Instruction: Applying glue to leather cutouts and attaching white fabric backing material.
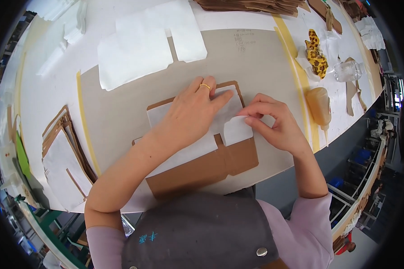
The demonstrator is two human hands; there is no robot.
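Observation:
A brown cut card piece lies on the grey board in front of me, mostly covered by a white sheet. My left hand rests on the sheet near its far edge, fingers pressing on it and holding nothing. To its right, my right hand pinches the edge of a raised white flap between thumb and finger, over the right part of the brown piece. A narrow notch of brown shows between the flap and the rest of the sheet.
Loose white sheets lie beyond, brown pieces at the back, layered pieces left. Right of the yellow tape are a glue bottle, spotted cloth and clear container. A person in red is far lower right.

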